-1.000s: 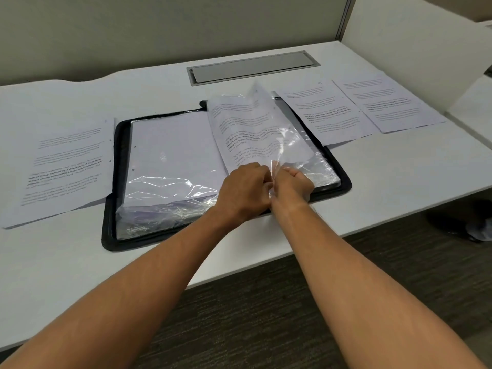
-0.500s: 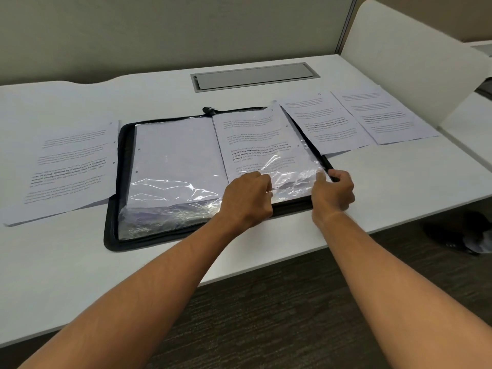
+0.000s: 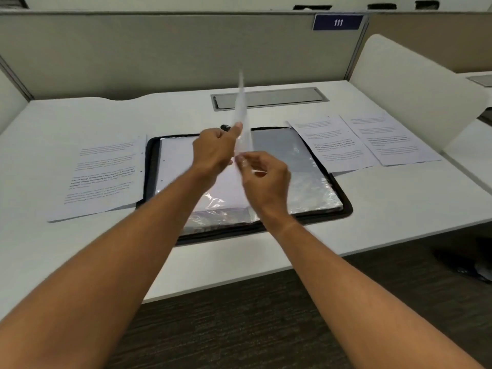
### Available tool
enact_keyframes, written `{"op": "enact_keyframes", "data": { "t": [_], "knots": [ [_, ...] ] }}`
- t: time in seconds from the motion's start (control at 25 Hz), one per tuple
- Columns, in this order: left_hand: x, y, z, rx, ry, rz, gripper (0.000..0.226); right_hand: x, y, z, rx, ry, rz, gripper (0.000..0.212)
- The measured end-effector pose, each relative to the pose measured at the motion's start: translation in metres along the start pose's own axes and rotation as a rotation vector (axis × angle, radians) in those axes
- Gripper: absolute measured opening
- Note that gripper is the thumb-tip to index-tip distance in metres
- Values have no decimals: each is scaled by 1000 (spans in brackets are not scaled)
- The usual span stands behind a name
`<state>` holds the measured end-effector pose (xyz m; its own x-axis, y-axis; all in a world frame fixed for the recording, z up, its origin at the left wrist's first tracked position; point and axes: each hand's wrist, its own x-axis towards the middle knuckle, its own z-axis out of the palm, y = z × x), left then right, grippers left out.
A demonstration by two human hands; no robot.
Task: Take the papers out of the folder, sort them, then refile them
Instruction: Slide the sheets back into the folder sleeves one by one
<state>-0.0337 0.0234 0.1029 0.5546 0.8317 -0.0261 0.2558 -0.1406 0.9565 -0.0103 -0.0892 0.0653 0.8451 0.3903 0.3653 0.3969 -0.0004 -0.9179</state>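
A black folder lies open on the white desk, with clear plastic sleeves on both halves. One sleeve page stands nearly upright above the spine, seen edge-on and blurred. My left hand grips that page near its lower part. My right hand pinches its bottom edge just to the right. The right half of the folder shows a grey sleeve. A printed sheet lies left of the folder. Two printed sheets lie to its right.
A grey cable hatch is set into the desk behind the folder. A partition wall with a blue "111" sign stands at the back. A white divider rises at the right. Dark carpet shows below the near desk edge.
The sleeve page that lay flat on the right half has been lifted upright over the spine. My right hand moved from the folder's right corner to the page's bottom edge. The view tilted up.
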Motion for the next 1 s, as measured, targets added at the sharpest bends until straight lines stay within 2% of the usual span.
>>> {"op": "enact_keyframes", "data": {
  "t": [0.08, 0.16, 0.24, 0.36, 0.52, 0.6, 0.76, 0.84, 1.0],
  "knots": [
    [5, 2, -23, 116, 36, -23, 42, -12, -10, 17, -60, -215, -115, 18],
    [8, -7, -47, 279, 90, -10, 27, -21, -12, 24, -161, -368, -196, 33],
    [8, -20, -71, 371, 141, -2, 15, -24, -9, 26, -291, -415, -249, 48],
    [3, -44, -98, 451, 181, -49, 14, -20, -2, 30, -554, -430, -294, 64],
    [-9, -77, -123, 596, 168, -109, 25, -16, 9, 37, -815, -505, -306, 81],
    [-14, -94, -134, 674, 170, -128, 41, -18, 14, 41, -871, -532, -315, 85],
    [-22, -117, -149, 821, 152, -57, 46, -19, 13, 56, -925, -597, -322, 92],
    [-26, -127, -155, 944, 150, 1, 58, -20, 10, 66, -934, -613, -340, 95],
    [-38, -139, -163, 969, 149, -28, 82, -21, 3, 91, -930, -647, -370, 98]
  ]
}}
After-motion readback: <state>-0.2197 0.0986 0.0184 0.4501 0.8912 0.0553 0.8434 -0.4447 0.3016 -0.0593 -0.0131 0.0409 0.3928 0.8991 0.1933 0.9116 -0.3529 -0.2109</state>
